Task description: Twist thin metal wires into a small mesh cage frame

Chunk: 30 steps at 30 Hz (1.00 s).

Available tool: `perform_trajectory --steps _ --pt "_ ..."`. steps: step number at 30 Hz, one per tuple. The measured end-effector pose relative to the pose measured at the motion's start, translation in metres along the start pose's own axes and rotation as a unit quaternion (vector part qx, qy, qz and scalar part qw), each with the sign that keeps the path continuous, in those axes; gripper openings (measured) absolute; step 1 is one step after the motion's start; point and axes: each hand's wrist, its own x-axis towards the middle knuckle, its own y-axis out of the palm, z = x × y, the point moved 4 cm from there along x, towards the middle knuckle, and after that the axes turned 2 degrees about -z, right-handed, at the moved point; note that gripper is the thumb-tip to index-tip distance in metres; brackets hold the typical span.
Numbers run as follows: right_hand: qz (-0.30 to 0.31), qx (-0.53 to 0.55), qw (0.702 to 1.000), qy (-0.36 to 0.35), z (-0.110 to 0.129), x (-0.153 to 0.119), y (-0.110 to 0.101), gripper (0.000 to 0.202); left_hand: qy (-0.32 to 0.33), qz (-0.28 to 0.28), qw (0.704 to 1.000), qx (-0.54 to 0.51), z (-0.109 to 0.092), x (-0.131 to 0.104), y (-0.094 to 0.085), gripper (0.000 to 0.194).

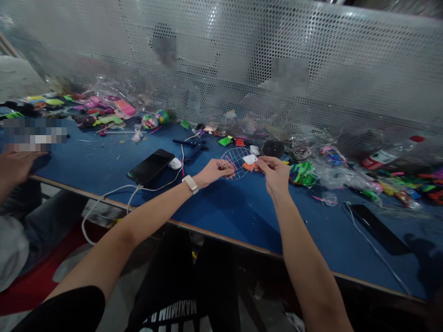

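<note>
Over the blue table, my left hand point(215, 172) is closed on the left side of a round wire mesh point(238, 159), its thumb and fingers pinched together. A thin pink strip point(230, 162) lies against the wires. At the mesh's right side, my right hand point(273, 171) is closed, with thumb and forefinger at a white piece point(249, 159). An orange piece point(248, 167) sits just below the white one. Another small white lump point(254, 150) is behind them.
A black phone point(151, 168) with a white cable and dark blue pliers point(194, 145) lie left. Colourful bagged pieces point(304, 174), a bottle point(391, 153) and another phone point(379, 229) are right. Another person's hand point(17, 168) is far left. A perforated metal panel point(221, 60) stands behind.
</note>
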Motion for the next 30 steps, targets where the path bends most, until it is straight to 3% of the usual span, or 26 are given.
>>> perform_trajectory --steps 7,11,14,17,21,30 --pt "0.007 0.003 1.000 0.014 -0.003 -0.001 0.002 0.040 0.001 -0.006 1.000 0.002 0.001 0.000 0.000 0.033" --pt "0.003 0.009 1.000 0.017 -0.008 -0.006 0.009 0.050 0.015 -0.055 0.998 -0.020 0.004 0.003 -0.003 0.041" --pt "0.083 0.004 0.994 0.068 -0.017 -0.020 0.029 0.058 0.026 -0.106 0.992 -0.059 0.006 0.007 -0.006 0.048" --pt "0.156 0.003 0.983 0.094 -0.025 -0.037 0.051 0.060 0.027 -0.121 0.989 -0.079 0.006 0.009 -0.006 0.053" --pt "0.149 0.026 0.985 0.082 -0.026 -0.049 0.063 0.057 0.042 -0.124 0.988 -0.081 0.003 0.008 -0.003 0.056" --pt "0.119 0.034 0.990 0.060 -0.022 -0.048 0.061 0.041 0.041 -0.106 0.991 -0.075 0.002 0.007 0.004 0.057"
